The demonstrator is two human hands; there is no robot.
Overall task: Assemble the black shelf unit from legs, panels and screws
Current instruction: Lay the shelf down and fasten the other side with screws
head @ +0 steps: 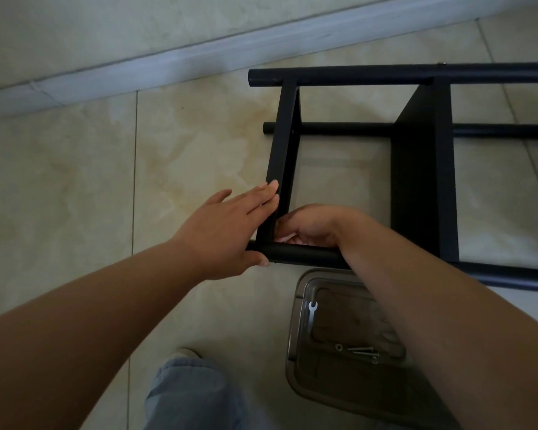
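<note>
The shelf unit (416,169) lies on its side on the tiled floor (75,181), legs running left to right, so the joint I want faces up at me. My left hand (227,231) is laid flat against the outer face of the end panel (284,156), fingers straight along its edge and thumb pressing the near leg (302,254) from the front; that steadies the panel square to the leg while the other hand works. My right hand (311,226) is tucked inside the corner where panel meets leg, fingers curled down and in. I think they're pinching a screw or nut at the hole, but the knuckles hide the tips, so I can't say for certain what they hold.

The far leg (385,74) and the middle leg (339,130) already carry this panel and the second panel (423,181), so this near corner looks like the joint in hand.

The clear tray (295,336) sits right below the near leg, under my forearm, within easy reach: small spanner (313,308) and spare screws (362,352) inside.
</note>
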